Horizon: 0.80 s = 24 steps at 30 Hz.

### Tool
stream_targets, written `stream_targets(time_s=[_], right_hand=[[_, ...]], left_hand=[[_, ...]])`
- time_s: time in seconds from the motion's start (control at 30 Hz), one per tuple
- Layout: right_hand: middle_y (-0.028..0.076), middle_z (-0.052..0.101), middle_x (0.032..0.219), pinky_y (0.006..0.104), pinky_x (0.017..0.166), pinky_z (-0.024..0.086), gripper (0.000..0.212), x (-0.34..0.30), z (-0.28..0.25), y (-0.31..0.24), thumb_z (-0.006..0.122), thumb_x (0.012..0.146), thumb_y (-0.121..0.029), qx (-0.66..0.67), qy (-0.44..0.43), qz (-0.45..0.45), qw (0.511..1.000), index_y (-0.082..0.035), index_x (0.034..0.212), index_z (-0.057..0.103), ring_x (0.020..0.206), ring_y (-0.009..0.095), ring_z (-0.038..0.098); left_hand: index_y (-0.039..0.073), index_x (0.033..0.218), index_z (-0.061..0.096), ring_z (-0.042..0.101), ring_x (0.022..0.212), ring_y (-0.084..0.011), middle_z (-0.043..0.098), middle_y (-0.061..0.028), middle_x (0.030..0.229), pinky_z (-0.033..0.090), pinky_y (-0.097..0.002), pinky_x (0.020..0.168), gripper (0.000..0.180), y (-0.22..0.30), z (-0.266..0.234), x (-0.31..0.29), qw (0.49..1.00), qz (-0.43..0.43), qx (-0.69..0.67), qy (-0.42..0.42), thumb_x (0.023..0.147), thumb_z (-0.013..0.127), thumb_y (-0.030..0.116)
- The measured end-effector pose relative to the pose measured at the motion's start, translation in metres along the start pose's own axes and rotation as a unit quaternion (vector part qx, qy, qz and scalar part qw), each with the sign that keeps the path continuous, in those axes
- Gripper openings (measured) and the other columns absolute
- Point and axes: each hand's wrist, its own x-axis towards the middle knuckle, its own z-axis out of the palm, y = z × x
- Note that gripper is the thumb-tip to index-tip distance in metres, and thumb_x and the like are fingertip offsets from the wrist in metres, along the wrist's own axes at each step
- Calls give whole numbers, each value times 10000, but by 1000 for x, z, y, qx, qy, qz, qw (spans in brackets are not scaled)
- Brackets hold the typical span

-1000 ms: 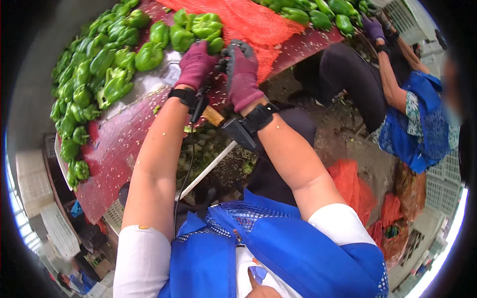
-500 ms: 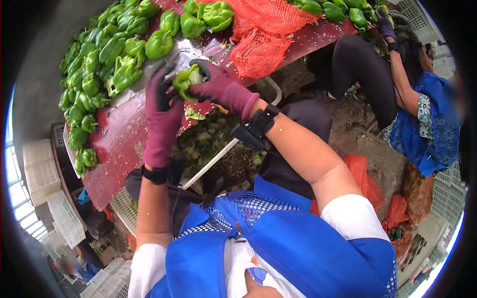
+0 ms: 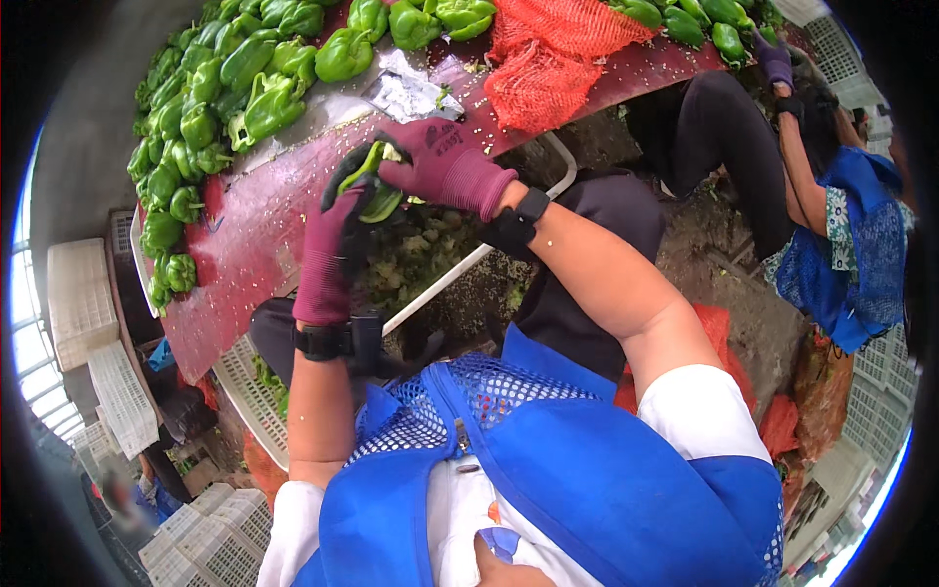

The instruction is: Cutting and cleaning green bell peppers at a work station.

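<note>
Above the front edge of the red table, my gloved left hand (image 3: 337, 220) is closed around an opened green bell pepper (image 3: 382, 201), whose pale inside partly shows. My right hand (image 3: 437, 161), in a matching maroon glove, pinches the pepper's upper edge from the other side. Its fingertips are partly hidden behind the pepper and the glove. A large heap of whole green peppers (image 3: 210, 122) covers the table's far left. One pepper at the near side of that heap, a cut-open pepper (image 3: 266, 110), has a ragged open end.
The red table (image 3: 259, 210) is strewn with pale seeds. An orange-red mesh bag (image 3: 553, 59) lies across its far edge. Under my hands stands a white-rimmed crate (image 3: 445, 284) of pepper scraps; another white crate (image 3: 249, 391) is at lower left. A co-worker (image 3: 861, 235) sits at right.
Both hands have come closer together around the pepper and tilted it; the left hand has moved down and right. The whole view has shifted slightly.
</note>
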Motion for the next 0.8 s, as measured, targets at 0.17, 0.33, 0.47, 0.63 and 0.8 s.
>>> stream_targets(time_s=[0.17,0.33,0.47,0.63,0.8], right_hand=[[106,651,882,333,675,520,412,8,12,39,605,851,-336,563,-85,214,794,-52,1149,590,722,212,635],[151,646,1038,353,854,492,543,-11,46,27,641,842,-434,-31,-27,-153,987,-50,1216,551,937,266,631],[197,597,1211,394,970,422,519,-1,34,12,628,822,-461,115,-218,59,967,-103,1196,588,1144,337,561],[213,624,1113,420,877,477,575,23,1,29,685,781,-387,144,69,201,967,-26,1209,550,1001,350,612],[226,422,1381,426,1031,391,805,69,-54,65,718,765,-468,-146,151,138,968,-77,1387,390,1262,391,433]], left_hand=[[39,1394,413,554,1168,-294,534,-140,1302,481,-453,966,476,-2,-29,-5,996,24,-82,12,950,523,170],[35,1397,412,525,1204,-290,492,-132,1351,463,-433,988,474,13,-58,-27,992,107,16,59,932,485,91],[24,1375,451,512,1221,-245,504,-124,1352,457,-361,1000,468,45,-105,-79,958,136,177,179,906,453,27],[40,1301,544,568,1120,-217,620,-109,1219,444,-344,939,417,29,-274,-178,710,-1,575,406,899,557,151],[25,1321,509,602,1041,-226,628,-145,1177,468,-359,892,531,-20,-365,-236,714,-43,531,454,856,657,236]])
